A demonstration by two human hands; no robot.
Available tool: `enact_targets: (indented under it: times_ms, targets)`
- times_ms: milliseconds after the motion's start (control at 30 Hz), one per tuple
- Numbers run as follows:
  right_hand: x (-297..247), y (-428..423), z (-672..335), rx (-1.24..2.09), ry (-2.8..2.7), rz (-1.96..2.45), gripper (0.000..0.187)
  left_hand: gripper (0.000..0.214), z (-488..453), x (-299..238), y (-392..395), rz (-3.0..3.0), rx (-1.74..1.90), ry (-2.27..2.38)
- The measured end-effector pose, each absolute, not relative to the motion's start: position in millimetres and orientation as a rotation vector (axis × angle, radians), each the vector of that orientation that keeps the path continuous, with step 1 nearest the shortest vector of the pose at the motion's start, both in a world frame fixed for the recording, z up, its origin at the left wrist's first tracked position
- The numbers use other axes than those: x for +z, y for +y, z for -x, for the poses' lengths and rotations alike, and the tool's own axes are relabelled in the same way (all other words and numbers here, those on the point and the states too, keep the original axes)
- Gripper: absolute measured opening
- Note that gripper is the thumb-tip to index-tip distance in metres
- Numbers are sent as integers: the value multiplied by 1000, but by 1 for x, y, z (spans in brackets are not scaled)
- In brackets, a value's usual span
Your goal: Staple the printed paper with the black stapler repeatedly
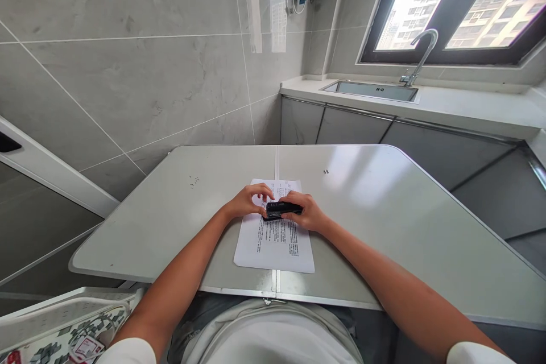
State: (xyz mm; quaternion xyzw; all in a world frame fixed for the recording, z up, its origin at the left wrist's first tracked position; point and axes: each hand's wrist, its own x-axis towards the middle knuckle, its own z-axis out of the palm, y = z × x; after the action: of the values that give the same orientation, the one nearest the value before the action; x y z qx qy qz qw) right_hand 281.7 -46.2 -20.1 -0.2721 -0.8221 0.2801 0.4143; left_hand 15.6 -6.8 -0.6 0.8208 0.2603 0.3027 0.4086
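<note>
A black stapler (279, 209) is held just above a printed sheet of paper (273, 259) on the table, lying crosswise over the text. My right hand (309, 211) wraps round its right end, with the thumb along the near side. At the stapler's left end, my left hand (246, 202) has its thumb against the tip and its bent fingertips close to the top, so the two hands meet at the tool. The exact contact of the left fingertips is hard to make out. Whether the sheet is single or a stack cannot be told.
Several tiny staples (194, 182) lie on the folding table (362, 239) at the left, and a few small dark bits (326, 172) at the right. Beyond are a counter with a sink (371, 90) and a faucet (422, 57). A white rack (63, 324) stands at lower left.
</note>
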Motion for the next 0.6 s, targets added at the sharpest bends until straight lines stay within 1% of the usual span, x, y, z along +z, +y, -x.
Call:
enact_targets:
  times_ms: [167, 233, 300, 367, 400, 433, 500, 600]
  targets:
    - [-20, -52, -273, 689, -2137, 590, 29, 42, -17, 3, -10, -2104, 632, 568]
    - [-20, -52, -272, 675, -2103, 618, 28, 42, -17, 3, -8, -2122, 632, 593]
    - [-20, -48, -273, 650, -1996, 726, 29, 39, -15, 1, -4, -2141, 735, 699]
    - [-19, -41, -278, 593, -1840, 889, 30, 29, -13, -4, 2, -2164, 892, 887]
    - [-19, -36, -283, 549, -1758, 980, 30, 28, -11, -8, 5, -2188, 951, 1000]
    - [-19, -30, -289, 496, -1680, 1071, 30, 30, -8, -12, 8, -2244, 947, 1106]
    - [-21, -18, -305, 380, -1538, 1246, 32, 35, -4, -22, 13, -2421, 744, 1251]
    - [-27, -1, -335, 283, -1426, 1446, 35, 49, 0, -33, 15, -2523, 430, 1361]
